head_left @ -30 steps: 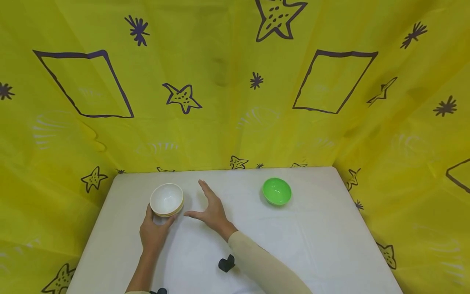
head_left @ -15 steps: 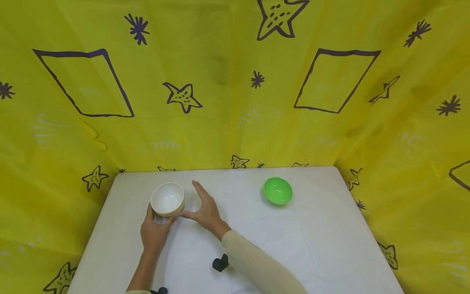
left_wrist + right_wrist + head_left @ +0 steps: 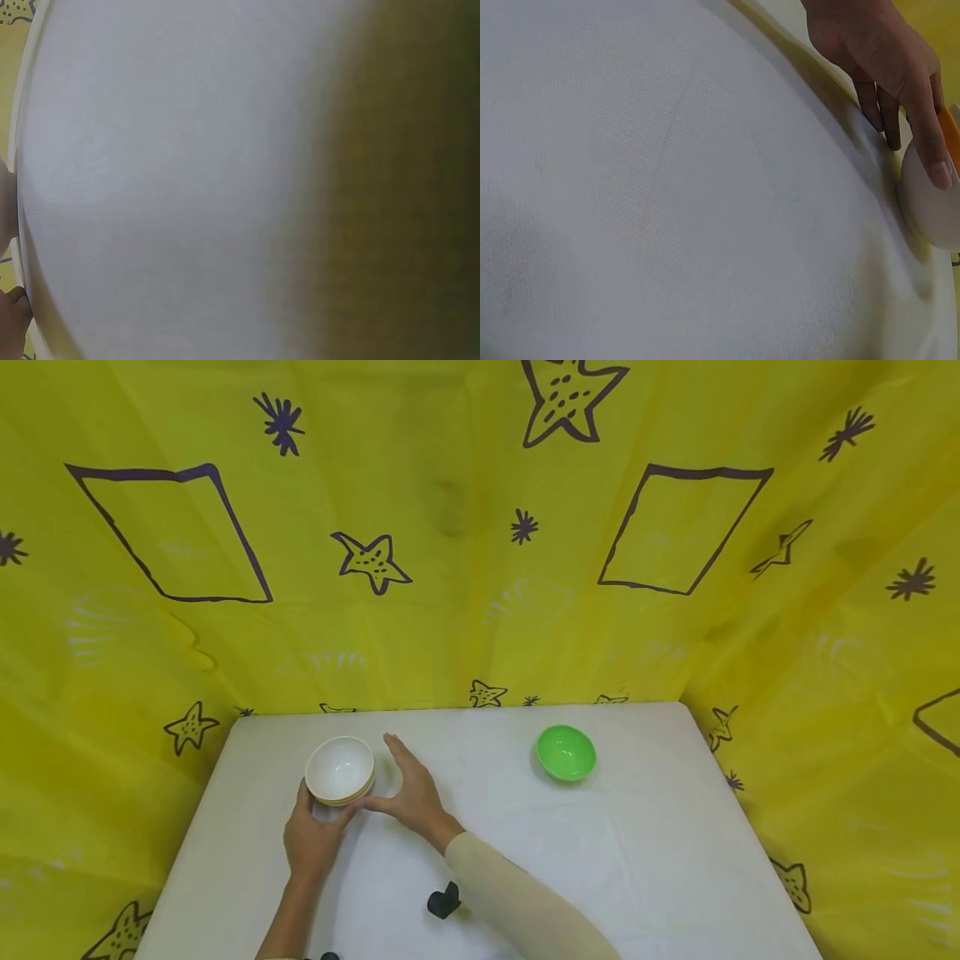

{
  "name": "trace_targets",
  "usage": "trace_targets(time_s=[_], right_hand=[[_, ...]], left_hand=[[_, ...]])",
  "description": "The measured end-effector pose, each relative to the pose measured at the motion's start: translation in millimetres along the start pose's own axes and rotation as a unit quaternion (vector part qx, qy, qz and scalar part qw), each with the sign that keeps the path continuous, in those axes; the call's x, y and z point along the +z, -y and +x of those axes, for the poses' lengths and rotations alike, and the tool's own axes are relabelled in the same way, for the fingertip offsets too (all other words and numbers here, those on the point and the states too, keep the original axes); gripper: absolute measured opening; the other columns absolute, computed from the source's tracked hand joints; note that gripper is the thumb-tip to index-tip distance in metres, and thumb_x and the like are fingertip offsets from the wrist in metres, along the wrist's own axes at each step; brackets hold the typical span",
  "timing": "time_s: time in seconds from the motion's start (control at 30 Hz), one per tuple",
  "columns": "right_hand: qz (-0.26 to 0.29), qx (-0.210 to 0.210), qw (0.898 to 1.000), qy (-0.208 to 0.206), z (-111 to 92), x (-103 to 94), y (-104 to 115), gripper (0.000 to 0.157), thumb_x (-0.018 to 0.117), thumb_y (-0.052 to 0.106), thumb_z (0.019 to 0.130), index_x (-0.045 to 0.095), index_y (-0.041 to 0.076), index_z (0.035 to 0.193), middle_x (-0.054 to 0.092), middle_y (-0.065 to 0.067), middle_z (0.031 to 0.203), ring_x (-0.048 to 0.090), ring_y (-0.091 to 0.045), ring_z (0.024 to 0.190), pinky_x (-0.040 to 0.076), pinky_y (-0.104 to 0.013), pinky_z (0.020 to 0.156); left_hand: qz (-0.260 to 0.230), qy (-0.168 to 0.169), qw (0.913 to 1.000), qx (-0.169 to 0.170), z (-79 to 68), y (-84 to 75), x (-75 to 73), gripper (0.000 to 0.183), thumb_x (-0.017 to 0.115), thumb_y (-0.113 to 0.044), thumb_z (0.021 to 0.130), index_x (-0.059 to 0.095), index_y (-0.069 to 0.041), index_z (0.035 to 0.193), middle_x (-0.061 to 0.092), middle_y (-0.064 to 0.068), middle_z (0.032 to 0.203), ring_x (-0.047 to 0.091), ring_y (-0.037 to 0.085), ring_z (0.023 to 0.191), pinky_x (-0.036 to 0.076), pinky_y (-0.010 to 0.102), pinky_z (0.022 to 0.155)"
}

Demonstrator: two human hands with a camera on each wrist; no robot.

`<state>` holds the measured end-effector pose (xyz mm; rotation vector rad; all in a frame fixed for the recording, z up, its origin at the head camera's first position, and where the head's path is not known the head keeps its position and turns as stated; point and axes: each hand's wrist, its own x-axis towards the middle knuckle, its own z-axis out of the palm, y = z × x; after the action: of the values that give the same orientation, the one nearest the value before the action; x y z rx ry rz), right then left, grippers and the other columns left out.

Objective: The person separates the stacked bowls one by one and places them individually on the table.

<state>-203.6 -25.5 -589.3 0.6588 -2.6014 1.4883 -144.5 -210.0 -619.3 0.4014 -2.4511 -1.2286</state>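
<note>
Toward the left back of the table in the head view is a small stack of bowls (image 3: 340, 768), white inside, with yellowish edges showing beneath the top rim. My left hand (image 3: 311, 843) holds the stack from its near side, thumb at the right and fingers at the left. Beside the stack, my right hand (image 3: 416, 797) has its fingers spread, and its thumb reaches the stack's near right side. In the right wrist view a hand (image 3: 889, 64) has its thumb over a white bowl (image 3: 930, 202). A green bowl (image 3: 566, 753) sits apart at the right back.
A white cloth covers the table (image 3: 570, 868). Yellow curtains (image 3: 450, 627) with dark star drawings hang behind it and at both sides. A black wrist-worn piece (image 3: 444, 902) shows beside the right sleeve (image 3: 525, 902).
My right hand has moved left, bringing its thumb to the bowl stack. My left hand, the stack and the green bowl stay in place.
</note>
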Motion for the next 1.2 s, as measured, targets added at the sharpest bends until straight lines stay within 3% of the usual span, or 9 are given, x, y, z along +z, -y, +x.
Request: trace_targets(time_s=[0.17, 0.57, 0.93, 1.2], right_hand=[[-0.007, -0.015, 1.000, -0.002, 1, 3.8, 1, 0.109, 0.097, 0.035, 0.075, 0.038, 0.002, 0.161, 0.041, -0.018, 0.164, 0.037, -0.028, 0.152, 0.032, -0.039, 0.123], [-0.024, 0.000, 1.000, 0.017, 5, 15.0, -1, 0.111, 0.097, 0.039, 0.075, 0.037, 0.000, 0.160, 0.042, -0.019, 0.163, 0.037, -0.027, 0.152, 0.031, -0.036, 0.123], [-0.016, 0.014, 0.999, 0.026, 8, 20.5, 2, 0.110, 0.096, 0.041, 0.076, 0.038, 0.002, 0.161, 0.041, -0.014, 0.164, 0.037, -0.024, 0.152, 0.031, -0.035, 0.123], [-0.017, -0.007, 1.000, 0.025, 13, 26.4, 6, 0.109, 0.097, 0.038, 0.076, 0.039, 0.001, 0.160, 0.043, -0.014, 0.163, 0.039, -0.023, 0.151, 0.033, -0.035, 0.122]], left_hand=[[0.002, 0.001, 1.0000, 0.003, 0.0, 0.5, 0.6, 0.099, 0.097, -0.022, 0.075, 0.044, -0.003, 0.157, 0.051, 0.029, 0.151, 0.048, 0.051, 0.139, 0.040, 0.066, 0.112], [-0.002, -0.001, 0.9999, 0.017, -0.3, 0.2, 0.3, 0.100, 0.097, -0.020, 0.074, 0.045, -0.001, 0.156, 0.051, 0.030, 0.149, 0.048, 0.053, 0.138, 0.040, 0.067, 0.111], [0.011, 0.000, 0.9999, 0.012, 0.5, 6.0, 2.0, 0.098, 0.095, -0.022, 0.077, 0.043, -0.001, 0.157, 0.051, 0.031, 0.148, 0.049, 0.054, 0.136, 0.041, 0.068, 0.110], [0.007, 0.001, 0.9999, 0.011, 0.8, 6.5, 0.6, 0.096, 0.093, -0.021, 0.078, 0.043, -0.001, 0.157, 0.051, 0.030, 0.150, 0.048, 0.054, 0.137, 0.041, 0.068, 0.110]])
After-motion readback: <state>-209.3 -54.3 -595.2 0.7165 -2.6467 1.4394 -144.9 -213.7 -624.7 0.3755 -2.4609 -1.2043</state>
